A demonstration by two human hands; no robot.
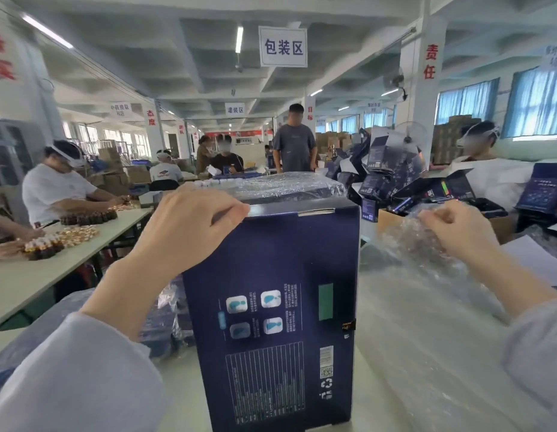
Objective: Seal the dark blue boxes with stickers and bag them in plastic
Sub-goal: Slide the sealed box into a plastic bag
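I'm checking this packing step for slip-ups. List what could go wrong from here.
1. The tall dark blue cardboard box stands on end, held only at its top corner by the left hand; it could tip if released.
2. The right hand pinches into a heap of clear crinkled plastic bags; it may lift several stuck together.

One wide head-worn view faces forward, roughly level. The dark blue box point(271, 307) stands close at lower centre, ceiling point(177, 42) across the top.
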